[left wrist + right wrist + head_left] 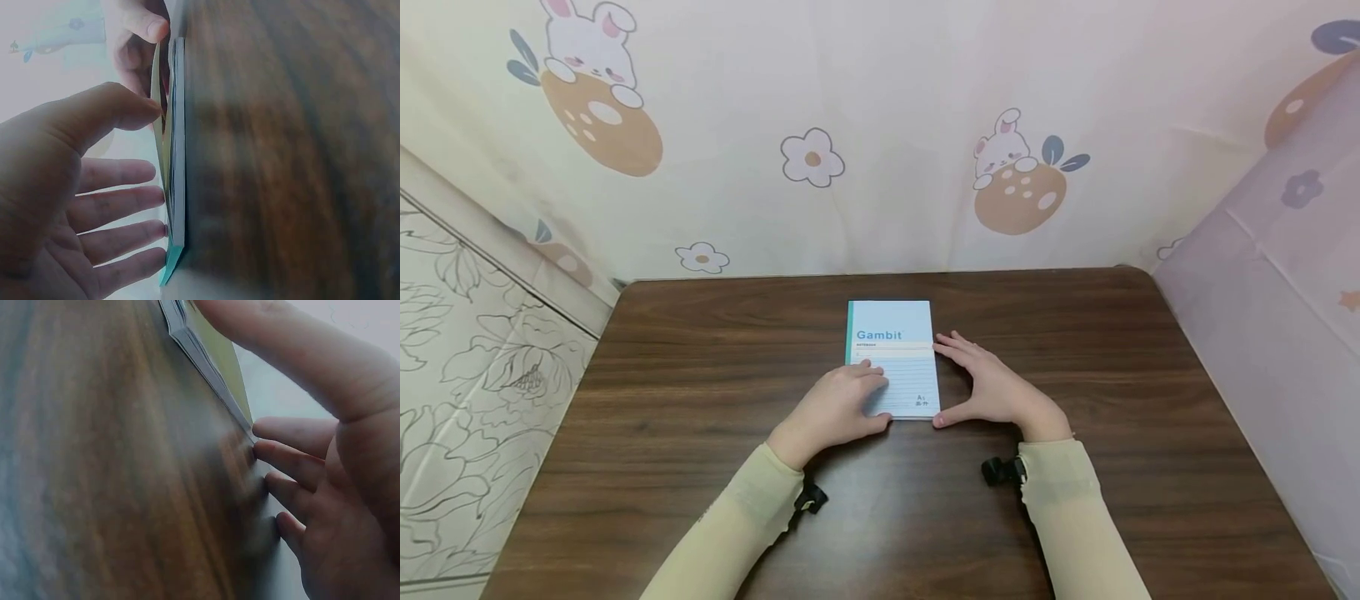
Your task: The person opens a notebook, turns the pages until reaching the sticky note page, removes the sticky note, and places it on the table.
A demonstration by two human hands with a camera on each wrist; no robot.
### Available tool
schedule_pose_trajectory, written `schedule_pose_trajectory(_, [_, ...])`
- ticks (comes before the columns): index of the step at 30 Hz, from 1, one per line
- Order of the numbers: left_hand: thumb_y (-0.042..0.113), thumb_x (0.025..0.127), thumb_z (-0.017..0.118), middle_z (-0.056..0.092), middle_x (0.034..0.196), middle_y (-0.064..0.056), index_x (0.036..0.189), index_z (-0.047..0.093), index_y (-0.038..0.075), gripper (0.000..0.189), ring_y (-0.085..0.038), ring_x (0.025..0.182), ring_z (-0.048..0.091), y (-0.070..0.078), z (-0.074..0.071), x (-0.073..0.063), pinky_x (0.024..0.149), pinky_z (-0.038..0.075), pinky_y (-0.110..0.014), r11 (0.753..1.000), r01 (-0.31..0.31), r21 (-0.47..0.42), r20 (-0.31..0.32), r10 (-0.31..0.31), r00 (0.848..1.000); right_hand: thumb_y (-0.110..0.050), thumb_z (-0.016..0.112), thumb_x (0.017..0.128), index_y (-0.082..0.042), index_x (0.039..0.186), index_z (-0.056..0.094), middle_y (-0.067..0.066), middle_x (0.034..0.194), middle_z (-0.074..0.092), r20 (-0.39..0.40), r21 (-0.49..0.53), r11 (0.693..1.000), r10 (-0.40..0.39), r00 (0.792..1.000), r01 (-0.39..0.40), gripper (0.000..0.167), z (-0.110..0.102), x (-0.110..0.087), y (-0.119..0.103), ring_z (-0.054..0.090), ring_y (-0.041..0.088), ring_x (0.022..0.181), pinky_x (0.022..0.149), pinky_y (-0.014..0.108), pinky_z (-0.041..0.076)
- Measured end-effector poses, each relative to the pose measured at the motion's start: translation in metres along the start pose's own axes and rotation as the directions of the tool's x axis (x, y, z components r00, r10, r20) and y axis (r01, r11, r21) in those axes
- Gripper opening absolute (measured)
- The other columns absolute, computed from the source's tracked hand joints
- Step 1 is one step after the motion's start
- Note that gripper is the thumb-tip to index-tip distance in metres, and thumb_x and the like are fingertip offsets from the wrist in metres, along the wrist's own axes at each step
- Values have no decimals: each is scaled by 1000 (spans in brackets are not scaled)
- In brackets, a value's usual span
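A light blue notebook (pixel 895 321) with a teal spine strip lies face up on the brown table, the word Gambit on its cover. Over its lower left part rests my left hand (pixel 838 404), fingers extended onto the cover and thumb by the bottom edge. On the other side, my right hand (pixel 992 387) touches the right edge with its fingers, its thumb at the lower right corner. In the left wrist view, the notebook's cover (pixel 159 119) stands slightly away from the pages (pixel 179 137). The right wrist view shows the page edges (pixel 209 375) beside extended fingers.
The dark wood-grain table (pixel 700 375) spreads around both arms. A curtain (pixel 895 200) with rabbit and flower prints hangs behind its far edge. On the left is a panel (pixel 482 392) with line-drawn flowers. Small black devices (pixel 1000 472) sit at the wrists.
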State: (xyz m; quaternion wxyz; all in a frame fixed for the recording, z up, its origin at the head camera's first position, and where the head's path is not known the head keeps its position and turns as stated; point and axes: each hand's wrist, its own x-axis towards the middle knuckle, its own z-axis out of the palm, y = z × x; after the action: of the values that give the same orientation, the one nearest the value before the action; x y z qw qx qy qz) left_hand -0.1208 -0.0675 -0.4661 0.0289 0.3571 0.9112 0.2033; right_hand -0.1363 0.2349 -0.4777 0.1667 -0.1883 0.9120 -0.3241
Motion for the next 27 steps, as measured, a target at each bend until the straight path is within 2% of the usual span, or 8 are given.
schedule_pose_trajectory(5, [31,94,84,78,124,-12,122,77,4,39,-33,130,70,-3,-3,-4,104,59,-45,999,-7,-42,-17,6,1000,-66,99,68,-19,171,38,9,180,26,-7,26,1000,17,1000,-17,128,-1,-2,0,20,37,166,127,69,25])
schedule_pose_trajectory(9, [28,96,83,79,118,-8,122,78,5,35,-22,111,77,-5,-7,-6,93,62,-38,995,-1,-97,-25,-1,1000,-65,98,70,-19,169,41,13,178,29,-32,30,999,19,999,-19,123,-1,-2,1,25,39,164,126,67,29])
schedule_pose_trajectory(13, [25,96,82,79,116,-6,125,77,6,36,-15,92,72,-8,-11,-6,86,62,-33,990,2,-140,-19,-5,1000,-62,96,75,-18,167,46,14,176,33,-53,-1,1000,-13,998,13,114,0,1,-2,27,40,164,125,68,29])
schedule_pose_trajectory(17, [26,96,83,79,123,-8,131,75,6,41,-14,94,72,-10,-15,-8,88,62,-33,987,5,-159,-11,-6,1000,-58,95,79,-12,166,48,14,174,37,-61,-78,996,-49,997,44,108,2,5,-7,26,42,163,125,72,26])
schedule_pose_trajectory(20, [27,96,83,77,128,-9,135,74,6,45,-16,101,74,-11,-17,-10,92,63,-35,987,1,-160,-25,-5,1000,-54,96,80,-13,166,48,13,174,38,-57,-116,993,-34,998,27,107,5,6,-11,24,41,164,125,72,23])
schedule_pose_trajectory(24, [25,94,83,76,131,-13,139,70,4,51,-21,109,76,-13,-17,-14,94,63,-38,990,-31,-135,-108,16,994,-51,98,79,-15,165,50,13,175,37,-56,-123,992,12,998,-19,105,6,6,-16,22,41,165,125,73,22])
schedule_pose_trajectory(27, [19,91,80,74,132,-17,143,67,2,56,-27,112,76,-12,-18,-18,93,64,-41,993,-65,-102,-221,41,974,-50,99,78,-15,164,52,13,175,37,-65,-118,992,36,997,-43,104,7,5,-16,22,41,164,125,72,23])
